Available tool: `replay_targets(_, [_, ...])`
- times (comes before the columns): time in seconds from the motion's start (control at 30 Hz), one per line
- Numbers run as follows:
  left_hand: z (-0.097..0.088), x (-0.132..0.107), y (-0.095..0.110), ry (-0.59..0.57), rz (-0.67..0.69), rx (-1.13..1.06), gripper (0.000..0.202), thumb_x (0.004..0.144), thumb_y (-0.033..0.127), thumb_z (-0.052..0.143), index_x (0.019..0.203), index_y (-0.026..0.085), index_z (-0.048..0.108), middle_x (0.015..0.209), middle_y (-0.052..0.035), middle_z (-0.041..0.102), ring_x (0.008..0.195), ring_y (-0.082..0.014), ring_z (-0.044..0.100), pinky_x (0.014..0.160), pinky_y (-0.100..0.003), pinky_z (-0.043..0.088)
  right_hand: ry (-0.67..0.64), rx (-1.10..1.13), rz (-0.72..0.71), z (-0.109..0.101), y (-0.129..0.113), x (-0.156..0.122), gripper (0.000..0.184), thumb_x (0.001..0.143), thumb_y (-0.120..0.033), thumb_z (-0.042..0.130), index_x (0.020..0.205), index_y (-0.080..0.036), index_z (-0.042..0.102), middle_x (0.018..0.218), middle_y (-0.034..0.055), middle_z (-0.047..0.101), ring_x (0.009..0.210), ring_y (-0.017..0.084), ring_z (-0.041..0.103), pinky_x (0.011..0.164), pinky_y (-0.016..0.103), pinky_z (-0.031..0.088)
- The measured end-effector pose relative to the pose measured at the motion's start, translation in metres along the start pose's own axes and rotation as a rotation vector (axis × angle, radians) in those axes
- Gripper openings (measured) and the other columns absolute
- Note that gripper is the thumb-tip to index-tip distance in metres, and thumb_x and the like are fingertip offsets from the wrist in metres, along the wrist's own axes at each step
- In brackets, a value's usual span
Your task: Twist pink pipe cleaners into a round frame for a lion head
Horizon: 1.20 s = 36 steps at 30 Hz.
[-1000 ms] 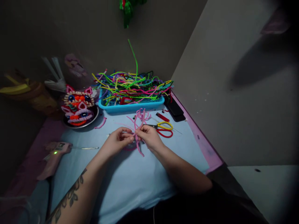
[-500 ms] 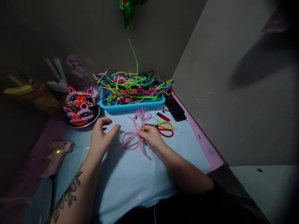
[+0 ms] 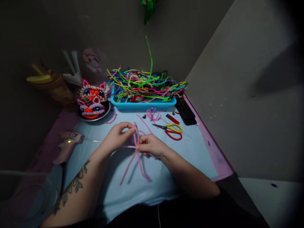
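Looped pink pipe cleaners (image 3: 140, 167) are joined at one crossing point above the blue cloth, with loops at the top and loose ends hanging toward me. My right hand (image 3: 152, 146) is closed, pinching them at the crossing. Thumb and fingertips of my left hand (image 3: 120, 134) pinch a loop's upper part. Just beyond lie a loose pink stem (image 3: 144, 124) and a tangle of pink pieces (image 3: 154, 114). To the right of my right hand, scissors (image 3: 173, 130) with one yellow and one red handle rest on the cloth.
A blue tray (image 3: 144, 107) heaped with coloured pipe cleaners stands at the back. At left are a pink glue gun (image 3: 68, 147) and a bowl (image 3: 95, 118) holding fuzzy animal faces. A red lighter (image 3: 172, 119) and a black phone (image 3: 186, 112) lie at right.
My left hand has moved from open and apart to pinching a pink loop. The bundle has turned, and its loose ends now point toward me. The view has shifted left.
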<state>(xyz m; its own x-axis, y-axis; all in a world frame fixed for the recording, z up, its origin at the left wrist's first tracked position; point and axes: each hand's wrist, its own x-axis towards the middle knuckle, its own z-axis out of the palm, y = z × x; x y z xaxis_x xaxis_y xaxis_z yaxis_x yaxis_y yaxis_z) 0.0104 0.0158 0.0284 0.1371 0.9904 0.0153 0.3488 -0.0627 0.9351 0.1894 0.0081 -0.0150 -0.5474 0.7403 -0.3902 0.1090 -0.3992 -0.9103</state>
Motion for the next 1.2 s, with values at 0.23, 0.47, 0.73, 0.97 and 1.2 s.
replay_targets(0.23, [-0.011, 0.002, -0.010, 0.007, -0.043, -0.136, 0.023, 0.073, 0.041, 0.070, 0.068, 0.019, 0.066, 0.068, -0.0002, 0.062, 0.064, -0.0145, 0.051, 0.063, -0.024, 0.040, 0.100, 0.051, -0.073, -0.002, 0.001, 0.002, 0.022, 0.064, -0.032, 0.072, 0.059, -0.017, 0.057, 0.041, -0.0073, 0.051, 0.036, 0.005, 0.040, 0.037, 0.017, 0.025])
replay_targets(0.47, [-0.014, 0.005, -0.015, -0.062, -0.124, -0.417, 0.036, 0.065, 0.041, 0.080, 0.095, 0.020, 0.075, 0.085, -0.0053, 0.070, 0.077, -0.0166, 0.061, 0.073, -0.027, 0.047, -0.073, 0.109, -0.052, 0.002, 0.002, -0.001, 0.026, 0.060, -0.033, 0.078, 0.060, -0.016, 0.058, 0.045, -0.0063, 0.054, 0.038, 0.006, 0.044, 0.039, 0.018, 0.030])
replay_targets(0.73, [0.015, 0.003, -0.008, -0.314, -0.177, -0.511, 0.039, 0.057, 0.054, 0.082, 0.061, 0.018, 0.067, 0.064, -0.0027, 0.060, 0.061, -0.0147, 0.052, 0.061, -0.026, 0.045, -0.241, -0.048, 0.001, 0.007, -0.001, -0.006, 0.020, 0.061, -0.029, 0.076, 0.063, -0.014, 0.063, 0.047, -0.0062, 0.052, 0.041, 0.005, 0.041, 0.040, 0.018, 0.029])
replay_targets(0.97, [0.027, 0.003, -0.016, -0.364, -0.240, -0.627, 0.031, 0.061, 0.044, 0.082, 0.072, 0.017, 0.073, 0.078, -0.0057, 0.068, 0.069, -0.0161, 0.061, 0.067, -0.028, 0.048, -0.288, -0.018, -0.042, 0.009, 0.003, -0.003, 0.017, 0.060, -0.027, 0.076, 0.060, -0.015, 0.063, 0.046, -0.0062, 0.051, 0.041, 0.005, 0.039, 0.041, 0.019, 0.028])
replay_targets(1.2, [0.006, 0.017, -0.028, 0.034, -0.352, -0.818, 0.042, 0.067, 0.050, 0.078, 0.091, 0.016, 0.074, 0.103, -0.0141, 0.072, 0.080, -0.0196, 0.065, 0.063, -0.028, 0.050, 0.344, 0.241, -0.232, -0.002, -0.007, 0.003, 0.021, 0.059, -0.032, 0.074, 0.059, -0.017, 0.059, 0.046, -0.0059, 0.051, 0.042, 0.007, 0.041, 0.044, 0.021, 0.031])
